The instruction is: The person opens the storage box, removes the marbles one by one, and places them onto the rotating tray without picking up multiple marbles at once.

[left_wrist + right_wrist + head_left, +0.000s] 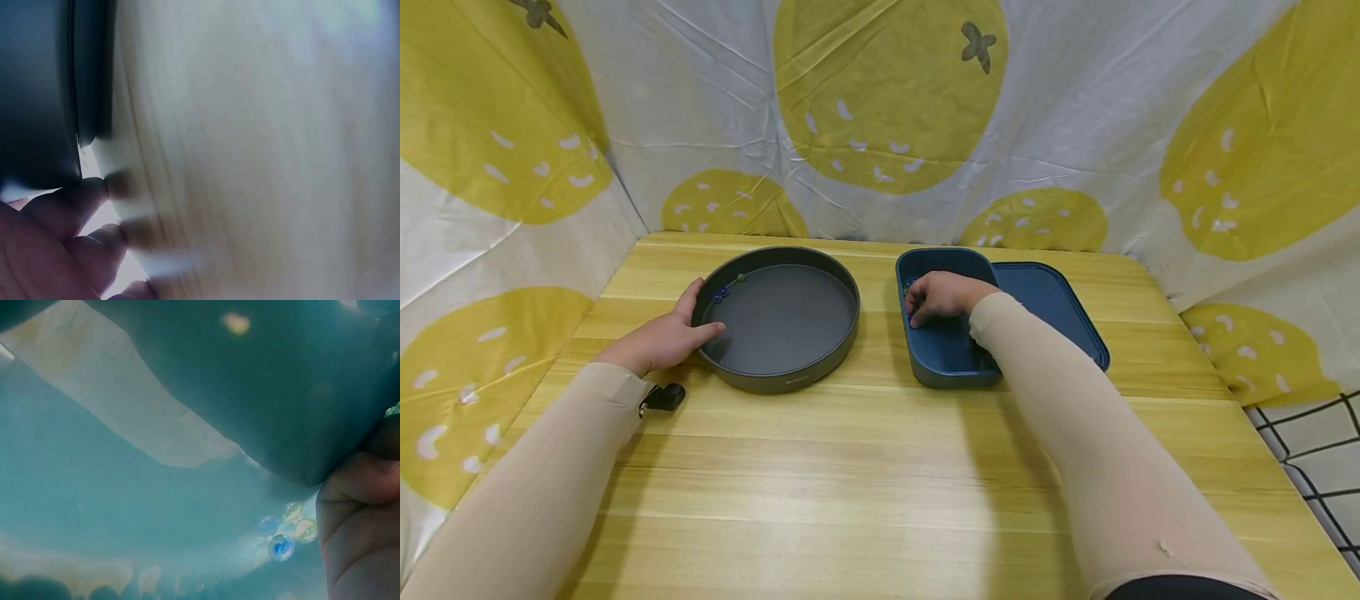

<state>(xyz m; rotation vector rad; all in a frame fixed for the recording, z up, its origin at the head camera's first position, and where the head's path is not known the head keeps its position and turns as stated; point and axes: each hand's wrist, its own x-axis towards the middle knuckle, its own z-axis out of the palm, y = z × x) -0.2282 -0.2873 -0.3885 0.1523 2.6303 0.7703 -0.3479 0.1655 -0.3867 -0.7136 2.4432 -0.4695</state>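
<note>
A round dark grey pan [778, 367] sits on the table at left centre. My left hand [662, 335] holds its left rim, thumb over the edge and fingers along the outer wall. Inside the pan by that wall lie several blue marbles [721, 295] and a yellowish one [741, 277]. My right hand [946, 296] reaches down into a deep blue rectangular container [955, 379], fingers curled near its left wall. In the right wrist view, several clear marbles with blue and yellow swirls [281, 547] lie beside the hand [365, 531]. Its fingertips are hidden there; I cannot tell whether they hold a marble.
A flat blue lid [1056, 308] lies against the container's right side, partly behind my right forearm. Both stand on a wooden table [820, 475]. A lemon-patterned curtain [880, 200] hangs along the back and sides. A black wire grid [1315, 458] shows beyond the right edge.
</note>
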